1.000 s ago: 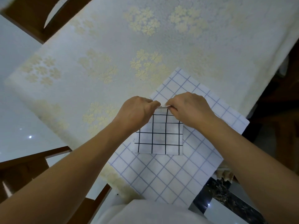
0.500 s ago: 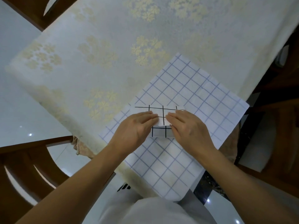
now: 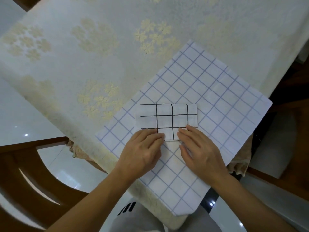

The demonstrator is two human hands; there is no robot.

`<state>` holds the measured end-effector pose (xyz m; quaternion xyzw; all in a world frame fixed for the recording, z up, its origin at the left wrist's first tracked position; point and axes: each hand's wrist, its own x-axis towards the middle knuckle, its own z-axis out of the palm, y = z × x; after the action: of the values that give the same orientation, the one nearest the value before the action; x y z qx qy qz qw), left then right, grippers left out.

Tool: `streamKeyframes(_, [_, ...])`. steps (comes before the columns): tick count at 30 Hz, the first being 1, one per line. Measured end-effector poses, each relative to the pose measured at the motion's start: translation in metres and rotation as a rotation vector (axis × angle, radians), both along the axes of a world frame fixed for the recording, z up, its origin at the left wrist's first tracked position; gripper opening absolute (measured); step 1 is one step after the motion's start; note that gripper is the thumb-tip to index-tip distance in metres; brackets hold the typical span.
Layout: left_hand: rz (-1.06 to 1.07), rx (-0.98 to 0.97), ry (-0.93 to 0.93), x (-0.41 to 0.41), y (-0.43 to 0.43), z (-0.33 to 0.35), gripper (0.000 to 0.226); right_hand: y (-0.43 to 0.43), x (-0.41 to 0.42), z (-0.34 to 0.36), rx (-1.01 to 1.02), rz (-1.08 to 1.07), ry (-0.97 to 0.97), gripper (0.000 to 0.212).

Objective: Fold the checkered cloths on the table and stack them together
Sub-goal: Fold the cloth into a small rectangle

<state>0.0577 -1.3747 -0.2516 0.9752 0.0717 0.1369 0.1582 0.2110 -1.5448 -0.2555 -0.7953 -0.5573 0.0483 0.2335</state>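
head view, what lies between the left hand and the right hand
In the head view, a narrow strip of the small folded white cloth with black grid lines lies between left hand and right hand, then the larger blue-checked white cloth beneath it.

A small folded black-checked cloth (image 3: 168,118) lies flat on a larger blue-checked cloth (image 3: 217,101) spread at the tabletop's corner.

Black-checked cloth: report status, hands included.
Left hand and right hand flat, pressing its near edge. Black-checked cloth folded small, lying on the blue-checked cloth. Nothing in the way.
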Motion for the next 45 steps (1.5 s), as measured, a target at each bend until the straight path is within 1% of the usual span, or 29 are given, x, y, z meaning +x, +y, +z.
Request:
streamKeyframes(3, [0.093,-0.012,0.005,0.017,0.003,0.016,0.025,0.008,0.012,0.009,0.099,-0.040,0.030,0.026])
streamKeyframes(6, [0.213,-0.004,0.106,0.046,0.010,0.026,0.042,0.030,0.034,0.016,0.120,-0.117,0.019,0.032])
streamKeyframes(9, [0.223,0.036,0.244,0.068,0.015,0.021,0.059,0.054,0.048,0.014,-0.027,-0.077,0.002,0.046])
streamKeyframes(12, [0.170,0.090,0.332,0.074,0.017,0.005,0.062,0.063,0.050,0.003,-0.173,0.021,-0.070,0.055])
streamKeyframes(14, [0.148,0.119,0.375,0.072,0.020,-0.005,0.063,0.063,0.049,-0.004,-0.242,0.045,-0.114,0.060])
streamKeyframes(19, [0.118,0.152,0.432,0.065,0.032,-0.016,0.067,0.058,0.043,-0.012,-0.383,0.038,-0.197,0.074])
streamKeyframes(23, [0.094,0.136,0.442,0.061,0.041,-0.017,0.072,0.052,0.044,-0.012,-0.439,-0.003,-0.200,0.087])
streamKeyframes(25, [0.107,0.145,0.457,0.059,0.044,-0.015,0.073,0.049,0.045,-0.012,-0.434,-0.029,-0.178,0.086])
streamKeyframes(29, [0.128,0.175,0.432,0.063,0.030,-0.007,0.069,0.053,0.044,-0.008,-0.374,-0.089,-0.148,0.069])
streamKeyframes(32, [0.096,0.157,0.415,0.066,0.011,-0.011,0.067,0.057,0.041,-0.010,-0.364,-0.064,-0.141,0.065])
streamKeyframes(36, [0.133,0.133,0.453,0.057,0.014,-0.017,0.070,0.046,0.046,-0.013,-0.413,-0.032,-0.191,0.071])
streamKeyframes(40, [0.219,0.070,0.468,0.041,0.026,-0.011,0.072,0.038,0.050,-0.010,-0.446,-0.084,-0.188,0.081])
streamKeyframes(43, [0.258,0.059,0.519,0.033,0.030,-0.004,0.073,0.037,0.051,-0.006,-0.474,-0.089,-0.154,0.084])
streamKeyframes(45, [0.288,0.006,0.522,0.031,0.030,0.003,0.074,0.038,0.050,0.002,-0.456,-0.113,-0.088,0.082])
